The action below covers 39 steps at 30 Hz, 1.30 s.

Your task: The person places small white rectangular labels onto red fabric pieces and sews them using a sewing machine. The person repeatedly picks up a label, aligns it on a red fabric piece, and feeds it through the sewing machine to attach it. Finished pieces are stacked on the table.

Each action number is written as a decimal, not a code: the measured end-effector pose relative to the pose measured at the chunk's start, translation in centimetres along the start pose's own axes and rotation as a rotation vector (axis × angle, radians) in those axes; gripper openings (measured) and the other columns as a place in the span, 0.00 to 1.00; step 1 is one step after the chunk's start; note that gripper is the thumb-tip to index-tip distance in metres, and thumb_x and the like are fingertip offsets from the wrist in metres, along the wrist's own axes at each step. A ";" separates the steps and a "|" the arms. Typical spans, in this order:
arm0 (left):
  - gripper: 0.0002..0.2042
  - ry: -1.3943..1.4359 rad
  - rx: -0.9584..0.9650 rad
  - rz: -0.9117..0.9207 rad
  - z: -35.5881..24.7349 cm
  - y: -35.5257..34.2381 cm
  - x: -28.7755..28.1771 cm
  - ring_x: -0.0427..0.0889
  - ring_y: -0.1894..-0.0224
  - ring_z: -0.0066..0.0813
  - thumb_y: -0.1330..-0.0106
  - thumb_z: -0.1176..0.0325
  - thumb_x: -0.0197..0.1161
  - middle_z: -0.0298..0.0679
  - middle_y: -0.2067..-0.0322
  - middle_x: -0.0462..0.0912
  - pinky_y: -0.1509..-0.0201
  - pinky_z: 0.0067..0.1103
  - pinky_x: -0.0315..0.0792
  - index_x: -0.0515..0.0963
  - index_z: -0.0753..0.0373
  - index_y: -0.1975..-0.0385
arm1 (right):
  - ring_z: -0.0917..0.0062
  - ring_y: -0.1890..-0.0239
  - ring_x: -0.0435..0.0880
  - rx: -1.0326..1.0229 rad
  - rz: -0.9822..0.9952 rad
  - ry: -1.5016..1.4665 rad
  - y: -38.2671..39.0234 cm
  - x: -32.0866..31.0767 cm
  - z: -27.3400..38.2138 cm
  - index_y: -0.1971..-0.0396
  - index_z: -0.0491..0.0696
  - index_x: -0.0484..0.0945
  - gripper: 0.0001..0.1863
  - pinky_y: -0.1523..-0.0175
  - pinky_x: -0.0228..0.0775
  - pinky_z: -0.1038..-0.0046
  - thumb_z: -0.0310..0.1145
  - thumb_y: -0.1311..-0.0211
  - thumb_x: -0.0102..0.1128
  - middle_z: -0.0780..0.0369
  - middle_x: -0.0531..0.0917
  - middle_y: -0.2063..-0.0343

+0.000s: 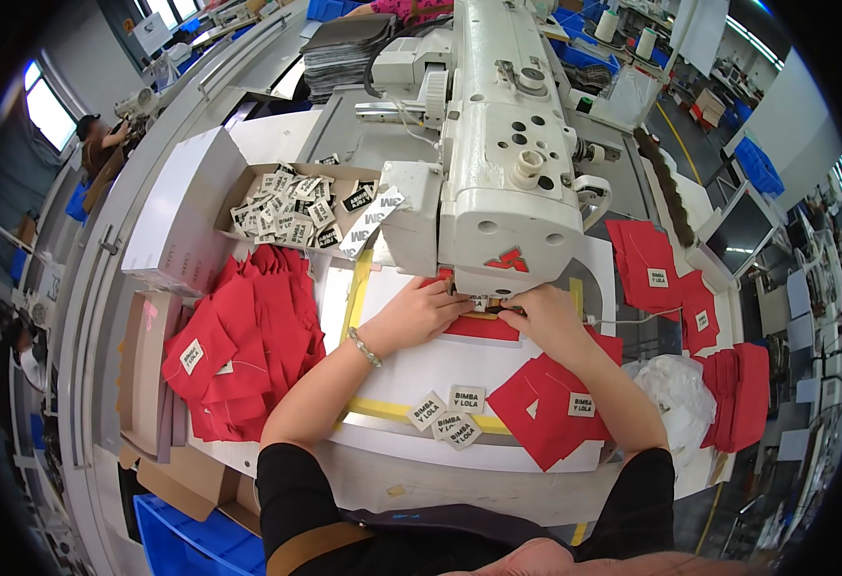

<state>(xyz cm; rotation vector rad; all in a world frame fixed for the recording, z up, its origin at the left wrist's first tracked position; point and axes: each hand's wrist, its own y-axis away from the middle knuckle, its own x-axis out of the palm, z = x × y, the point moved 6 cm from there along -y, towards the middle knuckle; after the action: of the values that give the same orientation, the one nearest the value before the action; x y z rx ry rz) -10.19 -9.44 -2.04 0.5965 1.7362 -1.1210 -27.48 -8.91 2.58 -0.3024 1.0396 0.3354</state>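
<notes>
— Red cloth (pixel 483 329) in front of you: where does it sit, from the sewing machine (pixel 509 206)?

— Just beneath its front end, on my side. The part I can see is a narrow band, its long axis running left to right across the machine's front. A pale label (pixel 478 301) lies at its far edge, partly hidden by the machine.

— And your hands?

— My left hand (pixel 423 312) comes in from the machine's left, fingers close together, tips at the label's left side. My right hand (pixel 547 315) comes in from its right, thumb and fingers bunched narrow beside a small dark thing (pixel 509 310). I can't tell whether either one is gripping or only pressing.

— Which is nearer the label?

— The left, I judge. The label lies to the right of those tips and to the left of my right hand's, so its place between the two matters most.

— Anything else around the machine?

— Loose labels (pixel 467 399) on my side of it, a heap of red pieces (pixel 267 326) to its left.
</notes>
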 end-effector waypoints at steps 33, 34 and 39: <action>0.14 0.260 -0.087 0.113 1.4 -1.9 0.5 0.83 0.68 0.39 0.45 0.65 0.64 0.41 0.65 0.84 0.62 0.32 0.78 0.84 0.49 0.58 | 0.60 0.65 0.83 0.070 -0.154 -0.166 0.6 0.9 -3.6 0.66 0.42 0.84 0.12 0.58 0.75 0.65 0.35 0.43 0.64 0.54 0.85 0.66; 0.14 0.261 -0.050 0.060 1.4 -1.9 0.5 0.83 0.69 0.40 0.45 0.65 0.64 0.41 0.66 0.84 0.62 0.32 0.78 0.84 0.49 0.58 | 0.60 0.65 0.83 0.064 -0.172 -0.163 0.9 0.8 -3.6 0.66 0.42 0.84 0.12 0.59 0.74 0.66 0.35 0.43 0.64 0.54 0.85 0.66; 0.15 0.251 0.002 0.004 1.1 -2.1 -0.1 0.81 0.75 0.40 0.45 0.66 0.63 0.41 0.71 0.84 0.66 0.32 0.77 0.83 0.47 0.56 | 0.62 0.68 0.83 0.119 -0.205 -0.151 2.2 -0.7 -3.3 0.63 0.43 0.84 0.12 0.62 0.74 0.67 0.35 0.44 0.66 0.55 0.84 0.67</action>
<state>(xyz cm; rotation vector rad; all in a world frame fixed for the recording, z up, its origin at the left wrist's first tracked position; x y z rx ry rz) -11.33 -11.42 -1.23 0.7683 1.9461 -1.0809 -31.32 -8.32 1.44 -0.2697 0.8680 0.1092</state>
